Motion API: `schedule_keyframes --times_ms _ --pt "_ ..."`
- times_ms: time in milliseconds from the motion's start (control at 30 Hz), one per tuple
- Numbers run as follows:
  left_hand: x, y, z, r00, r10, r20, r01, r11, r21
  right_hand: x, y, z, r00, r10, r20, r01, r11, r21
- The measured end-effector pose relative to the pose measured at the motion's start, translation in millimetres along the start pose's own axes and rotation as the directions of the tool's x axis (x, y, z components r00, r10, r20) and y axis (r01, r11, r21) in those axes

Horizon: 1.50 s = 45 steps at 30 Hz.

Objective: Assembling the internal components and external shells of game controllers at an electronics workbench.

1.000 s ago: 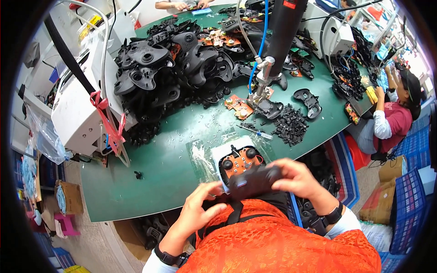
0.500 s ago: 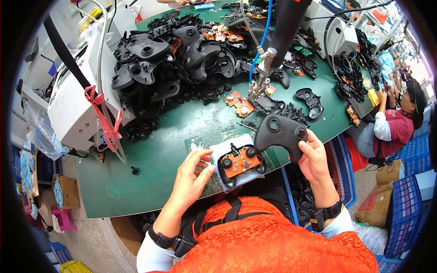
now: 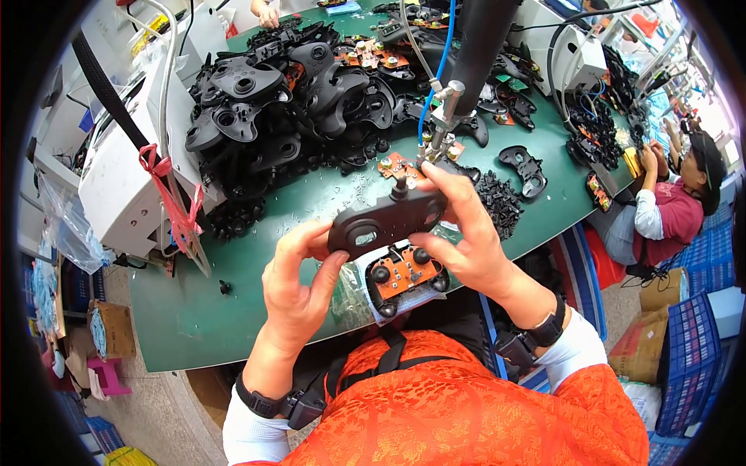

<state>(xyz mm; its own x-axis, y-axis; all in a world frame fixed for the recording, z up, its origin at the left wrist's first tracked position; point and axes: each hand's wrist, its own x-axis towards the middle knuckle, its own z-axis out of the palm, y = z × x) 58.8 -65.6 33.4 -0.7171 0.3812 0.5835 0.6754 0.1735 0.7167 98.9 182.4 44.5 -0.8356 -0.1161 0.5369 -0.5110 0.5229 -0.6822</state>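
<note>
Both hands hold a black game controller front shell [image 3: 382, 225], tilted on edge above the table. My left hand [image 3: 299, 283] pinches its left end between thumb and fingers. My right hand [image 3: 466, 241] grips its right end, the index finger reaching over the top edge. A small dark knob-like piece [image 3: 400, 189] shows at the shell's upper edge; I cannot tell whether it is attached. Below the shell, a controller half with an orange circuit board [image 3: 402, 278] and two black thumbsticks lies on a light blue cloth pad [image 3: 423, 300].
A hanging screwdriver [image 3: 448, 113] with a blue hose stands just beyond my hands. Black controller shells [image 3: 249, 81] are heaped at the back left. Small black parts [image 3: 497, 206] and an open shell [image 3: 523, 171] lie to the right. A co-worker [image 3: 676, 190] sits at far right.
The shell has moved left and up from beside my right side and turned on edge. My left hand has risen from beside the pad and taken its left end.
</note>
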Motion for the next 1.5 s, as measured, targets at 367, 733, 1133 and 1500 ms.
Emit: schedule_keyframes --times_ms 367,733,1133,1500 --pt "-0.8 6.1 11.6 0.760 -0.562 0.326 0.648 0.624 -0.437 -16.5 10.2 -4.3 0.940 0.250 0.233 -0.240 0.968 -0.071" --pt "-47.8 -21.0 8.9 0.754 -0.605 0.255 0.652 0.735 -0.187 -44.7 23.0 -41.7 0.799 0.583 0.147 -0.585 0.697 0.416" --pt "-45.3 -5.0 22.7 0.934 -0.146 0.327 0.022 0.935 0.354 -98.8 35.6 -65.0 0.753 0.658 0.011 -0.580 0.657 0.482" --pt "-15.1 4.9 86.7 0.748 -0.044 0.662 -0.308 0.861 0.405 -116.1 36.5 -75.9 0.740 0.672 -0.034 -0.578 0.660 0.479"
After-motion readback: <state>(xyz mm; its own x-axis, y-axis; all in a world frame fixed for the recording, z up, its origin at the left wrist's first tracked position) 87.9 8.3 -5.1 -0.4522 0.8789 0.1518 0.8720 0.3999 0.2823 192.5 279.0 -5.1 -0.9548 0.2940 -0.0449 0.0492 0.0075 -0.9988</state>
